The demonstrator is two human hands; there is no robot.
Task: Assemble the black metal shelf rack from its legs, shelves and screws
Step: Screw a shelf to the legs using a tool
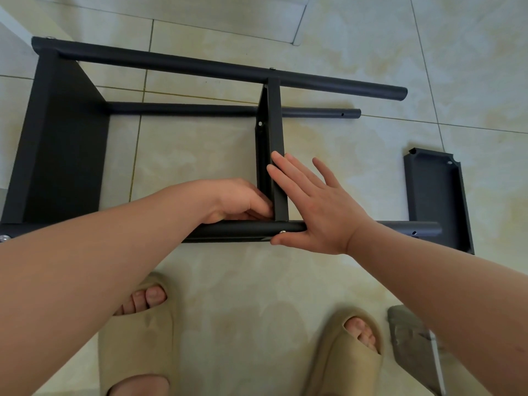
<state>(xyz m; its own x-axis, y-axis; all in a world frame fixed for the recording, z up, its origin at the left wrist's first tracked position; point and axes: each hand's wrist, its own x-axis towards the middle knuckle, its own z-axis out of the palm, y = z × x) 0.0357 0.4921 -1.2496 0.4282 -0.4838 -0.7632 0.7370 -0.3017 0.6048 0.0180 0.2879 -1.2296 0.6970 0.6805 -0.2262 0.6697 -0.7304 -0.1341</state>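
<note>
Right hand [314, 207] flat, fingers straight, pressing side of upright black metal middle shelf [275, 132], thumb under near black round leg tube [240, 228]. Left hand [240, 201] curled into shelf-leg corner; can't tell what it pinches, if anything. Black metal shelf rack [200, 65] on its side on floor, under both hands. Loose black metal shelf tray [437, 195] right of right hand. Small silver screw [283, 231] in leg, at right thumb.
</note>
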